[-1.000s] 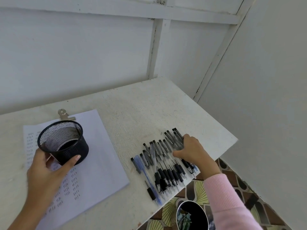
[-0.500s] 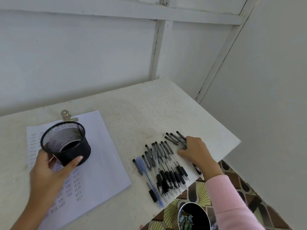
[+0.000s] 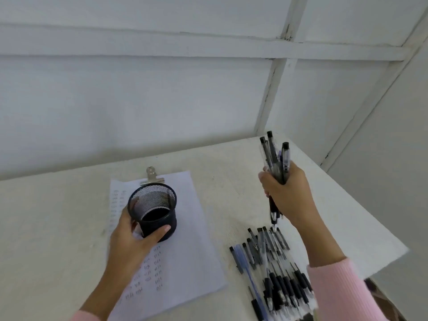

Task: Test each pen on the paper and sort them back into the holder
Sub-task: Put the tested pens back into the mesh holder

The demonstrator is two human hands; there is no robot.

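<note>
While our left hand (image 3: 129, 239) grips the empty-looking mesh holder (image 3: 170, 216) on the marked paper (image 3: 196, 251), our right hand (image 3: 289, 195) clutches a bundle of pens (image 3: 273, 158) right of centre; most pens (image 3: 278, 281) lie unsorted at lower right on the tabletop (image 3: 58, 228).

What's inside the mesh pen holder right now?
The mesh pen holder shows no pens, only its mesh wall and dark bottom. Its near wall hides part of the floor.

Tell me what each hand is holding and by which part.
Left hand grips the mesh holder around its lower wall. Right hand grips a bundle of pens around their middles, tips down.
</note>
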